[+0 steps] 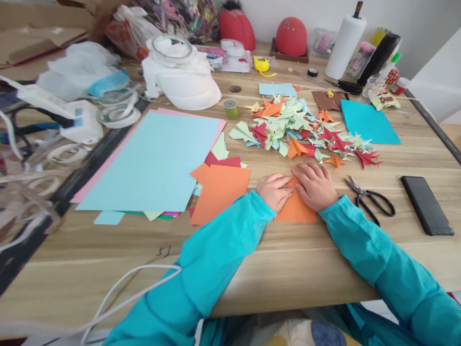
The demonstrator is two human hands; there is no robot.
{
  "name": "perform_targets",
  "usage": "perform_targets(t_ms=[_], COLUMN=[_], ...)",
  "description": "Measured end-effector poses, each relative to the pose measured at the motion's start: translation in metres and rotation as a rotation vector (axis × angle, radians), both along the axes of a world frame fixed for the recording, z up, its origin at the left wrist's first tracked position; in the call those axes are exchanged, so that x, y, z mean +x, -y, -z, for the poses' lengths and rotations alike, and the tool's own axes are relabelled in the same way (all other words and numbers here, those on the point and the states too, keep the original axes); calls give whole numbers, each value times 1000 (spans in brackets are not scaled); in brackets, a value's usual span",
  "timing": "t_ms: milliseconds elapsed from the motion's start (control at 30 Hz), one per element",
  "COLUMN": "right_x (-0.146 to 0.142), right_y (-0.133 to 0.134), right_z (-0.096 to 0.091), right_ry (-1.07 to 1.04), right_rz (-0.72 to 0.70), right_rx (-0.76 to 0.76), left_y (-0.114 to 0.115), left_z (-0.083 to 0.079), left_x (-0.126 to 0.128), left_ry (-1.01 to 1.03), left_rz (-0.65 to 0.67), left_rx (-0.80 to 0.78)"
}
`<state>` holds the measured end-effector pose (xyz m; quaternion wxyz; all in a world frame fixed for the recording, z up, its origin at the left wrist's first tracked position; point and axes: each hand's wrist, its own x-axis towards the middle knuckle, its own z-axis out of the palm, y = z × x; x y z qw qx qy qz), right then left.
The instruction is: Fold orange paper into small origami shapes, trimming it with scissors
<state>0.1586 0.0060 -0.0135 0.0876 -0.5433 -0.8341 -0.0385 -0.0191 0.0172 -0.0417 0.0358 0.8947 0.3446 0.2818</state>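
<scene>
An orange sheet of paper (294, 209) lies on the table in front of me, its far end drawn in to a folded point. My left hand (275, 191) presses on its left side, with fingers bent together at the fold. My right hand (316, 186) closes over the far right part, thumb and fingertips meeting the left fingers. Both hands hide much of the fold. Just left of them rests another orange sheet (225, 192). Beyond the hands spreads a heap of small folded paper planes (288, 120) in pale green, orange, red and blue.
Black-handled scissors (370, 197) and a phone (427, 204) lie to the right. Large light blue paper (151, 161) covers the left side. A blue sheet (370, 122) lies at back right. A white cable (133, 271) loops near my left sleeve. A white cap-like object (183, 81) stands behind.
</scene>
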Motion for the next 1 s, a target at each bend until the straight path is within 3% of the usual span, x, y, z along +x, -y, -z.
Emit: perform_targets(t_ms=[700, 1000], right_x=[-3, -5], right_y=[2, 5], right_z=[-4, -3], right_ry=[58, 38], right_rz=[-26, -10], right_rx=[16, 51], left_y=[0, -2], left_z=[-2, -2], left_x=[3, 3], left_ry=[-86, -133], left_rz=[-40, 10], left_rx=[70, 73])
